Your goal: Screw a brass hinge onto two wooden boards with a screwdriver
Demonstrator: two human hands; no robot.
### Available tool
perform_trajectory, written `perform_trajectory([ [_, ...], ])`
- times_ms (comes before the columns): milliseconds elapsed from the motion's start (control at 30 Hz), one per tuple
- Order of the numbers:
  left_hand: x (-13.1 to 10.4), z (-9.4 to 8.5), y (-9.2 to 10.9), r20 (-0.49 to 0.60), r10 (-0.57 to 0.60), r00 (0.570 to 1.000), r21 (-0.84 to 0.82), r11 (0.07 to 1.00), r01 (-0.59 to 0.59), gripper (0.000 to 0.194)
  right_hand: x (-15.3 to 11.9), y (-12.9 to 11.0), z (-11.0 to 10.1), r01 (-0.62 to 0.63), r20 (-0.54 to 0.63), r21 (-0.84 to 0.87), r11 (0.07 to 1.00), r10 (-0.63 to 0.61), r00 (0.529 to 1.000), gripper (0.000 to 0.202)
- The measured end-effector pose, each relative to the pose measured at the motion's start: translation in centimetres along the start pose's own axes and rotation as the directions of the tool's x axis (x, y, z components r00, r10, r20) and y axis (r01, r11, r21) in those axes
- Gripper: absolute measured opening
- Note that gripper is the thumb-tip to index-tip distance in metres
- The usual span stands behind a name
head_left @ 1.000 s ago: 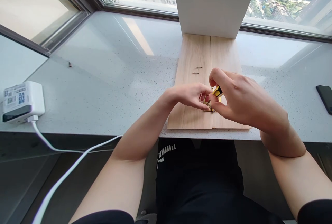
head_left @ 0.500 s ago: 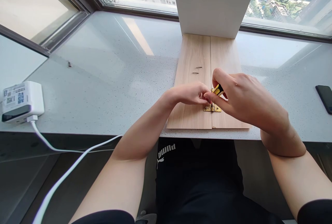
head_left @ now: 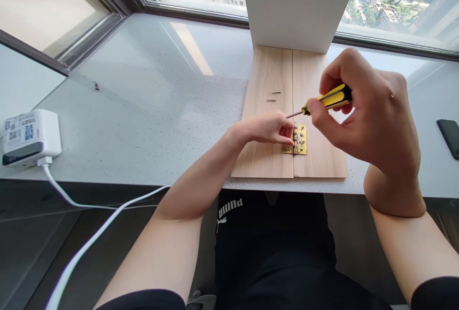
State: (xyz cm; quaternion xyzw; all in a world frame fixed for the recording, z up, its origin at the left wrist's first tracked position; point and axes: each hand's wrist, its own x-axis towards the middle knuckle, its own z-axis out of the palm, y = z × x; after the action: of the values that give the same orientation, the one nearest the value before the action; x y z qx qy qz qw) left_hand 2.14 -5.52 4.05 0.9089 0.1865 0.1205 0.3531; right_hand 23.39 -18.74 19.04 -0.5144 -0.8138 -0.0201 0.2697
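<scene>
My right hand [head_left: 373,114] is closed around the yellow and black handle of a screwdriver [head_left: 333,98], lifted above the boards, its thin shaft pointing left toward my left hand. My left hand [head_left: 269,128] rests over the left leaf of a brass hinge [head_left: 301,140], fingers curled together; whatever they pinch is hidden. The hinge lies across the seam between a left wooden board [head_left: 263,161] and a right wooden board [head_left: 322,164]. Screw heads show in its right leaf. Two loose screws [head_left: 274,96] lie on the left board.
A white box [head_left: 290,13] stands at the boards' far end, by the window. On the pale sill [head_left: 161,109], a white charger [head_left: 32,138] with a cable [head_left: 96,238] is at the left, and a dark phone [head_left: 449,135] at the right edge.
My right hand has raised the screwdriver up and to the right, away from the hinge, uncovering its right leaf. My left hand has stayed at the hinge.
</scene>
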Motion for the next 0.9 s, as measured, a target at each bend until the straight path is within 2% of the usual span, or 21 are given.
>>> perform_trajectory([
  [100, -0.1, -0.1, 0.2, 0.053, 0.011, 0.999, -0.007, 1.0, -0.01, 0.039, 0.9, 1.5, 0.5, -0.027, -0.1, 0.002, 1.0, 0.027, 0.995, 0.022],
  [200, 0.0, 0.0, 0.4, 0.039, 0.005, 0.999, 0.048, 0.999, -0.007, 0.04, 2.6, 4.4, 2.4, -0.034, -0.166, 0.073, 0.997, 0.046, 0.985, 0.03],
  [333, 0.2, 0.5, 0.8, 0.032, -0.012, 0.999, 0.162, 0.987, 0.007, 0.036, 4.8, 9.2, 5.9, -0.177, -0.137, 0.093, 0.98, 0.189, 0.972, 0.027],
  [467, 0.4, 1.2, 1.1, 0.014, 0.005, 1.0, 0.299, 0.954, -0.009, 0.048, 5.8, 12.3, 8.0, -0.258, -0.114, 0.065, 0.964, 0.265, 0.958, 0.018],
  [567, 0.4, 1.5, 1.2, 0.002, 0.01, 1.0, 0.353, 0.936, -0.01, 0.059, 5.9, 12.8, 8.5, -0.243, -0.113, 0.085, 0.966, 0.252, 0.961, 0.02],
  [700, 0.1, 1.0, 1.6, -0.002, -0.056, 0.998, 0.369, 0.928, 0.052, 0.064, 5.9, 12.3, 8.5, -0.228, -0.125, 0.113, 0.967, 0.242, 0.962, 0.023],
  [767, -0.2, 0.6, 1.9, -0.011, -0.084, 0.996, 0.368, 0.926, 0.082, 0.06, 5.9, 12.1, 8.3, -0.23, -0.114, 0.11, 0.967, 0.243, 0.963, 0.02],
  [900, -0.5, 0.0, 2.6, 0.046, -0.075, 0.996, 0.292, 0.955, 0.058, 0.036, 5.8, 11.9, 8.0, -0.232, -0.096, 0.095, 0.968, 0.241, 0.966, 0.018],
])
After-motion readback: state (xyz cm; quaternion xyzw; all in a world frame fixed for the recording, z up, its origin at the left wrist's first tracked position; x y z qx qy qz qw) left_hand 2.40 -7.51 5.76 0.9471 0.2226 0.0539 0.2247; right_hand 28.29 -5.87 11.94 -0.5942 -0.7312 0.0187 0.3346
